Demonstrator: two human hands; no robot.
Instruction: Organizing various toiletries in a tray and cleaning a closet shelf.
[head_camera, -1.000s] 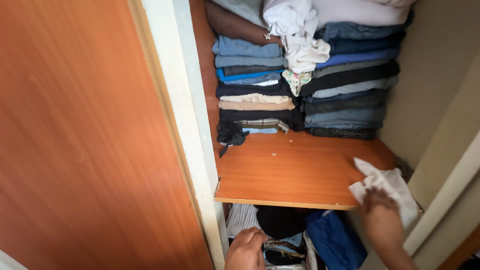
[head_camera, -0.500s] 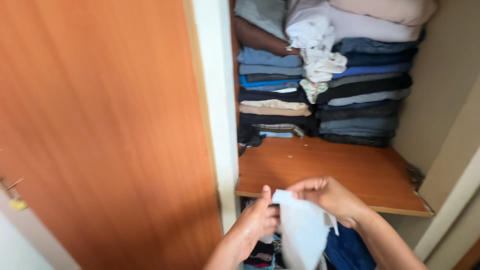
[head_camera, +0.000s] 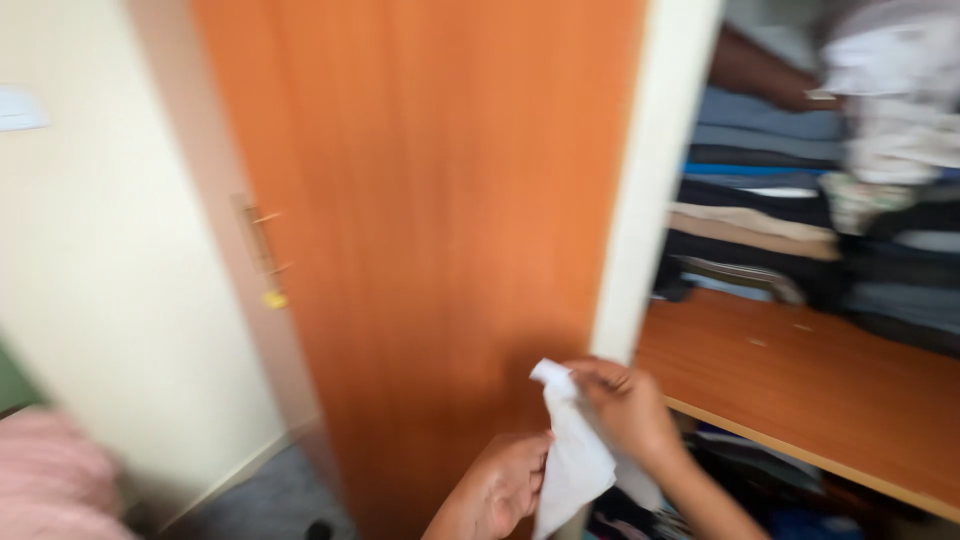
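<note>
Head view: the right hand (head_camera: 625, 410) pinches the upper edge of a white cloth (head_camera: 570, 460); the left hand (head_camera: 505, 485) closes on its lower part, in front of the orange wardrobe door (head_camera: 430, 200). The frame is blurred, so grip firmness is uncertain. Risk: a loose pinch could let the cloth drop to the grey floor (head_camera: 265, 500). The wooden shelf (head_camera: 800, 370) carries stacked folded clothes (head_camera: 790, 190) at its back. A cream wall (head_camera: 100, 250) stands left of the door.

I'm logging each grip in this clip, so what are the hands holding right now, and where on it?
A white crumpled cloth: the right hand pinches its upper edge, and the left hand touches its lower left side. Motion blur hides the exact finger placement.
</note>
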